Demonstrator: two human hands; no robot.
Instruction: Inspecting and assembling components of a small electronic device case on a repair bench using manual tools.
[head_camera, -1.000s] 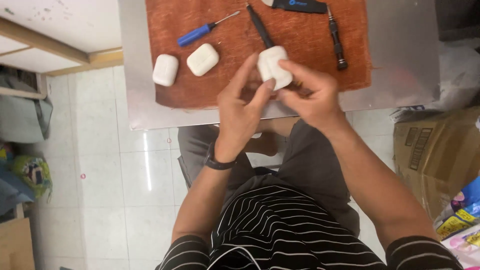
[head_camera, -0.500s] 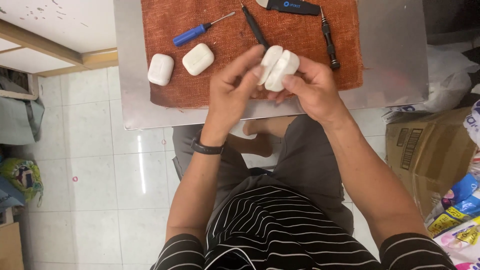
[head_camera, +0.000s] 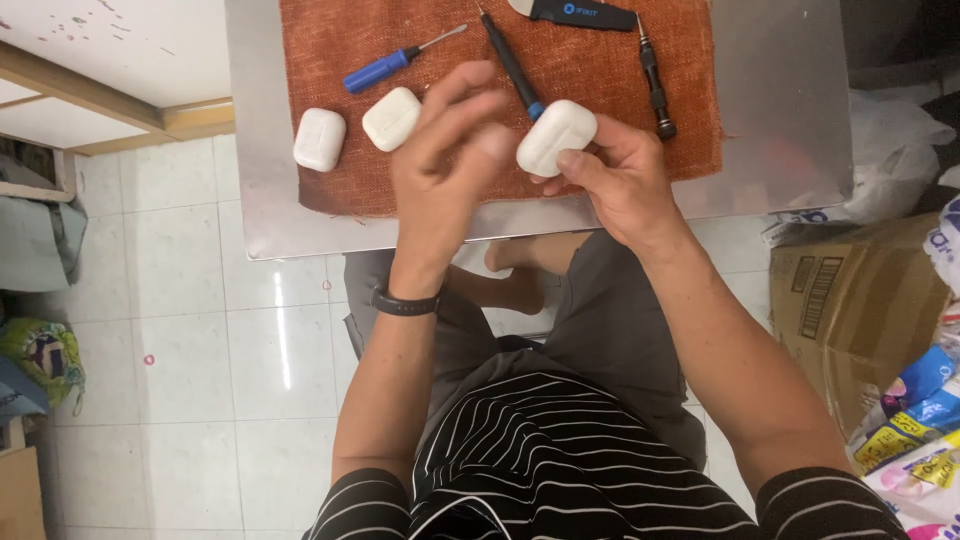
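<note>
- A person in a striped shirt sits at a grey metal desk (head_camera: 780, 120), seen from above, with a rust-orange cloth mat (head_camera: 600, 130) spread across it.
- The right hand (head_camera: 620, 180) pinches a white, rounded earbud case (head_camera: 556, 137) between thumb and fingers, holding it just above the mat's near edge.
- The left hand (head_camera: 445, 150), a black band at its wrist, hovers beside that case with fingers loosely spread and empty (it is blurred, so finer detail cannot be told).
- Two more white cases (head_camera: 320, 138) (head_camera: 391, 118) lie on the left part of the mat, apart from both hands.
- At the mat's far side lie a blue-handled screwdriver (head_camera: 385, 66), a black screwdriver (head_camera: 510, 62) with a blue band, another thin black driver (head_camera: 655, 80) and a black pry tool (head_camera: 585, 13).
- A cardboard box (head_camera: 850, 300) stands on the tiled floor at right.
</note>
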